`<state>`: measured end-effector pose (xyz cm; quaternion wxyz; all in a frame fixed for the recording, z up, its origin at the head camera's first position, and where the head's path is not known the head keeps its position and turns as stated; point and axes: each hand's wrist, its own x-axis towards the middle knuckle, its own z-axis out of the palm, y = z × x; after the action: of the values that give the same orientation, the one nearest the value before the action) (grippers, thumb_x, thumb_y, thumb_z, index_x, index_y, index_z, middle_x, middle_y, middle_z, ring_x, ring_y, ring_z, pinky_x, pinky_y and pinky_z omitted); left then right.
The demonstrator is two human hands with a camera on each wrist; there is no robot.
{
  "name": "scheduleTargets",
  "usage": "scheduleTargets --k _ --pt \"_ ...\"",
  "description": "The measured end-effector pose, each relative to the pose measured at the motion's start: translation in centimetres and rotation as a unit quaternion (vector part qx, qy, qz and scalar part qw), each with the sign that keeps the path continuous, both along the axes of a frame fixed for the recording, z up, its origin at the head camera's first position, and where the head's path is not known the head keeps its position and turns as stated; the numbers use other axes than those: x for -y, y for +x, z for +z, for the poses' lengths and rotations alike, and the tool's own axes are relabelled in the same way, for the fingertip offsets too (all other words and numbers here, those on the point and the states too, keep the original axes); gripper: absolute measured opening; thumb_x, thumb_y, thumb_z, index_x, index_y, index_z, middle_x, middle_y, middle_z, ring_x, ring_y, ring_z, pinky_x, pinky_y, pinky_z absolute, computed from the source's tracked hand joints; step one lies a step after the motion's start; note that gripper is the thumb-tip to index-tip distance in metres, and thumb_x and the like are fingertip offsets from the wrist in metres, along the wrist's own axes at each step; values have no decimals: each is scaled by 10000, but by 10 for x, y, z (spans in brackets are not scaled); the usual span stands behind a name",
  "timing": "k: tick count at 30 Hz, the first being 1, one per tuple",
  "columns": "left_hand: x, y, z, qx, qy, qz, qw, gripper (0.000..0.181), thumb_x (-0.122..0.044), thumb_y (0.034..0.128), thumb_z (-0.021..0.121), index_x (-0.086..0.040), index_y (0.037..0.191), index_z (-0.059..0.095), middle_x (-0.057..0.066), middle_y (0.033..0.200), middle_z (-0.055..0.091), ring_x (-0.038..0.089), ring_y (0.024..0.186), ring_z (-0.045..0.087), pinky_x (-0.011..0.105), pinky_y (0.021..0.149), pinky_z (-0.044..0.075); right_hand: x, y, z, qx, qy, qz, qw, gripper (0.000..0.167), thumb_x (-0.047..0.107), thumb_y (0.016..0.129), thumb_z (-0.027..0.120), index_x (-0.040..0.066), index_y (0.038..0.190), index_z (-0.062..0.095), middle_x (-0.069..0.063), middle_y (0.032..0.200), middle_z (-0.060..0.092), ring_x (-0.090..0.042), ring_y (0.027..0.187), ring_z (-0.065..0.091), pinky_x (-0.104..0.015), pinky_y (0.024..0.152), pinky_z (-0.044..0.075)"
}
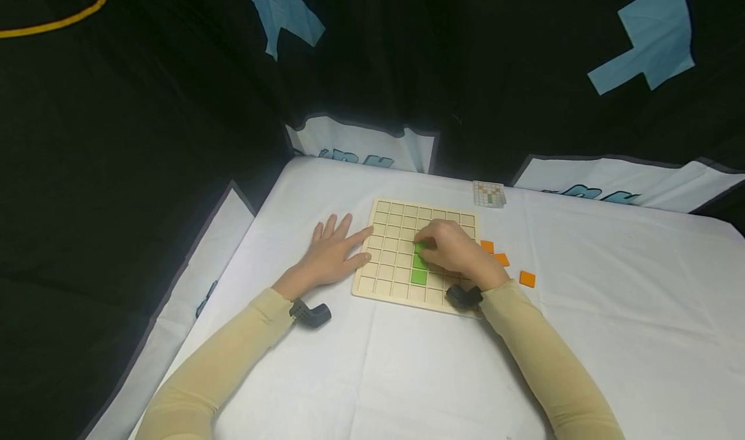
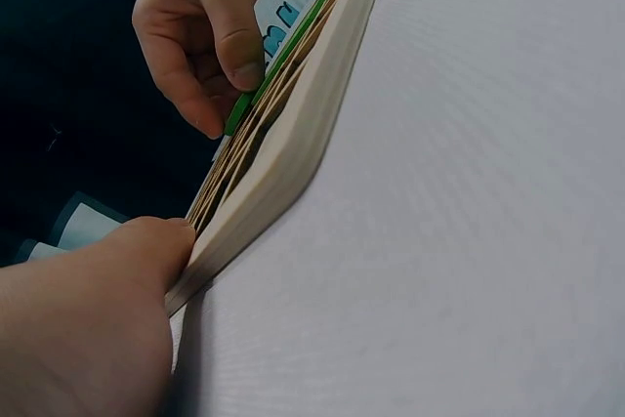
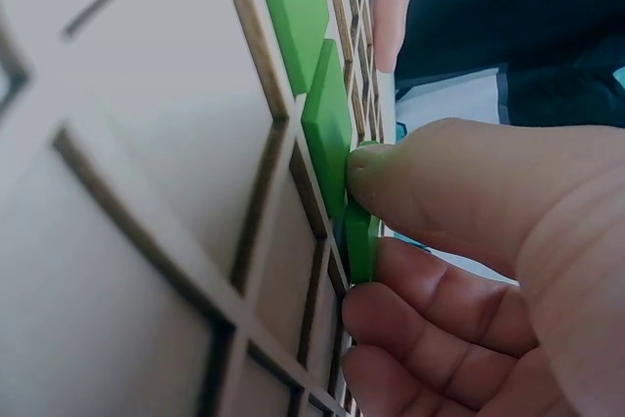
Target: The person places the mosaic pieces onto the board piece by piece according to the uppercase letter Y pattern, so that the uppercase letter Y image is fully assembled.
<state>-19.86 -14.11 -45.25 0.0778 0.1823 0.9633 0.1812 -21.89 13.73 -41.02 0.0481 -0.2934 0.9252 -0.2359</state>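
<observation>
A wooden grid board (image 1: 384,273) lies on the white table, with green square tiles (image 1: 419,277) in one column near its middle. My right hand (image 1: 454,249) is over the board; thumb and fingers pinch a green tile (image 3: 361,241) at the far end of that column, as the right wrist view shows. The tile next to it (image 3: 327,129) sits slightly tilted in its cell. My left hand (image 1: 328,255) lies spread beside the board, its thumb and forefinger touching the left edge. In the left wrist view its thumb (image 2: 146,251) rests against the board's rim.
Three orange tiles, one of them at the far right (image 1: 527,279), lie to the right of the board. A small card with a printed grid (image 1: 489,195) lies behind it. Black cloth with blue patches (image 1: 646,39) hangs beyond the table (image 1: 611,336).
</observation>
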Motion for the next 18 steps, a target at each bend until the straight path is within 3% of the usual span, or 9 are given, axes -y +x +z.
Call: scheduleTargets --k 18 --pt "-1 3 7 76 -14 12 10000 639 -508 1030 460 -279 1610 326 233 1708 88 503 1570 -26 668 1256 -30 0 -3 -1 124 -126 -86 9998 239 54 876 738 31 1110 780 -121 1108 767 -285 1071 692 -447 982 558"
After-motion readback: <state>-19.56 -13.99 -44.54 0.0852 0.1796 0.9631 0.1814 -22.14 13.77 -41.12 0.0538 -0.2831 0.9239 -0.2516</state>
